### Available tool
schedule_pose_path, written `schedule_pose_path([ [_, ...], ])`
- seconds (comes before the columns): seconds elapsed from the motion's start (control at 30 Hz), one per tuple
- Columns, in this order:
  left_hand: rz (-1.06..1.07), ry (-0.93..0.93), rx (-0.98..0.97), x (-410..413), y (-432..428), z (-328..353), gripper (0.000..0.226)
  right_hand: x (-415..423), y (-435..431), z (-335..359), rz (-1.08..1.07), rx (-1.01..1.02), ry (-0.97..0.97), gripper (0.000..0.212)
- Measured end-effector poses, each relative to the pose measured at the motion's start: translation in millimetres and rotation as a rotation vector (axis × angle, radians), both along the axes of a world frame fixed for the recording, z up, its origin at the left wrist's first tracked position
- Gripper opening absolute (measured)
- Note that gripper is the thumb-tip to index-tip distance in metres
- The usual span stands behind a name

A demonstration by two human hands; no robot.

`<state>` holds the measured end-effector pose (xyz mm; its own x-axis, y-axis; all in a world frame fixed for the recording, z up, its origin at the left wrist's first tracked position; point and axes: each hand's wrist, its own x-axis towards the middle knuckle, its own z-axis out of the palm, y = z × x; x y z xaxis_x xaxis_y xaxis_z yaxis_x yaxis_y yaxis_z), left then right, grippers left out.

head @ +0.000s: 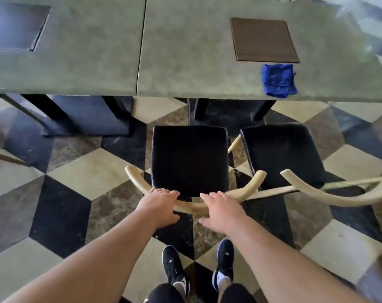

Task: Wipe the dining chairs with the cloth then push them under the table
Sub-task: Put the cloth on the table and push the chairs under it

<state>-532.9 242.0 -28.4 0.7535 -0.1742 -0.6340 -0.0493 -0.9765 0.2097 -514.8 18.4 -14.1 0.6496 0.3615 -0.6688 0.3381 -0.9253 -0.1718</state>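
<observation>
A dining chair with a black seat [189, 158] and a curved pale wooden back rail [190, 207] stands in front of me, a short gap from the grey-green table [93, 68]. My left hand [158, 206] grips the rail left of centre. My right hand [221, 209] grips it right of centre. A second matching chair [282, 154] stands just to the right, its rail [330, 199] overlapping the first chair's rail end. The blue cloth [278, 80] lies crumpled on the table near its front edge, to the right.
A brown placemat [263, 39] lies behind the cloth and a dark one [15, 27] at the far left. Black table legs [118, 114] stand under the table edge. The floor is a checkered tile pattern [61, 206]. My shoes [174, 267] are behind the chair.
</observation>
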Motion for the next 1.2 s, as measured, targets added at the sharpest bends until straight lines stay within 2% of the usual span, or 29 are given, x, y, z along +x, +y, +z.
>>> schedule_pose_path([
  [0.17,-0.131,0.061,0.058,24,-14,-19,0.051,18,-6,-15,0.038,-0.058,0.028,0.065],
  [0.37,-0.178,0.231,0.087,47,-29,-38,0.05,39,-16,-38,0.119,-0.057,0.062,0.06],
  [0.5,-0.217,0.384,0.149,57,-35,-49,0.043,56,-15,-41,0.254,-0.121,0.184,0.037],
  [0.63,-0.24,0.3,0.193,81,-35,-29,0.033,87,-19,-23,0.316,-0.083,0.118,0.024],
  [0.8,-0.182,0.189,0.163,137,-33,14,0.022,152,-23,17,0.336,-0.037,0.04,0.024],
  [1.07,-0.156,0.176,0.146,222,-3,24,0.023,245,4,38,0.396,-0.003,-0.024,0.017],
  [1.2,-0.202,0.141,0.152,272,17,17,0.023,287,23,30,0.35,0.002,-0.068,0.019],
])
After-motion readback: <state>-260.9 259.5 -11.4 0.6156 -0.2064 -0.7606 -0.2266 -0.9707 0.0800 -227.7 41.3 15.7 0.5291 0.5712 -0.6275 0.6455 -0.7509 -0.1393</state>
